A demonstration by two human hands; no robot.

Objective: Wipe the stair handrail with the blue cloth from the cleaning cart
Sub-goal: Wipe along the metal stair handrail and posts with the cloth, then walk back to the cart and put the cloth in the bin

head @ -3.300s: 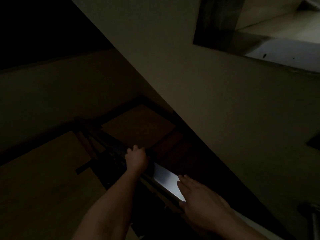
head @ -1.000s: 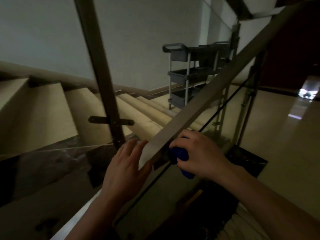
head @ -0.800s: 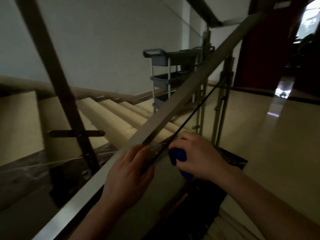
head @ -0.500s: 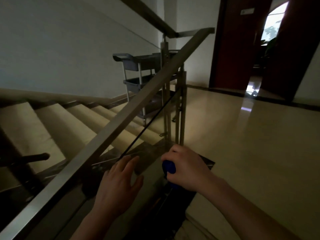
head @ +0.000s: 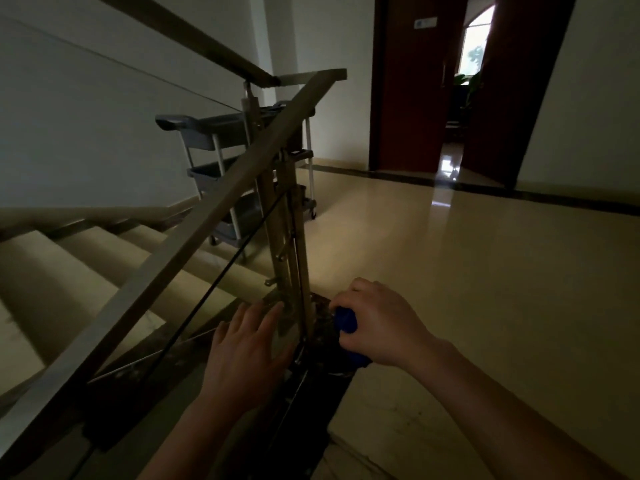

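Note:
The metal stair handrail [head: 194,233] runs up from the lower left to a corner near the top centre. My right hand [head: 377,320] grips the bunched blue cloth [head: 346,322], held low to the right of the rail posts and apart from the rail. My left hand [head: 246,344] hovers with fingers straight and spread, below the rail and in front of the glass panel, holding nothing. The grey cleaning cart [head: 225,161] stands behind the rail at the head of the steps.
Beige steps [head: 69,271] descend at the left behind a glass panel. Metal posts [head: 287,237] stand just ahead of my hands. A glossy tiled landing [head: 485,271] spreads to the right. A dark red door [head: 512,91] stands ajar at the far side.
Both hands have come off the handrail and dropped below it. The view has swung up and right from the dark stairwell to the landing. The blue cloth stays in my right hand.

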